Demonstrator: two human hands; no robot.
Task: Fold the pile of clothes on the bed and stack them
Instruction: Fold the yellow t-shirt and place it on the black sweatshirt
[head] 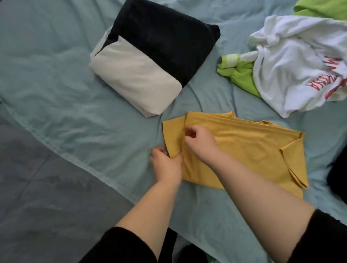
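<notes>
The left hand (166,162) grips the near left corner of the yellow shirt (251,146), its fingers curled under the edge of the cloth and its thumb on top. Just beyond it and slightly to its right, the right hand (200,139) rests on the same shirt with curled fingers, pinching a fold of the fabric near the flap that sticks out at the shirt's left end. The rest of the shirt lies flat on the light blue sheet (62,87) and stretches away to the right of both hands, one sleeve folded in at its far right end. Beyond the hands and a little to their left sits the folded stack (147,57), black cloth over a white piece, apart from the yellow shirt. Well off to the right of the right hand lies a crumpled white shirt (297,65) with red lettering, resting partly on a bright green garment (242,77). To the left of the left hand, past the sheet's edge, lies a grey cover (28,182).
</notes>
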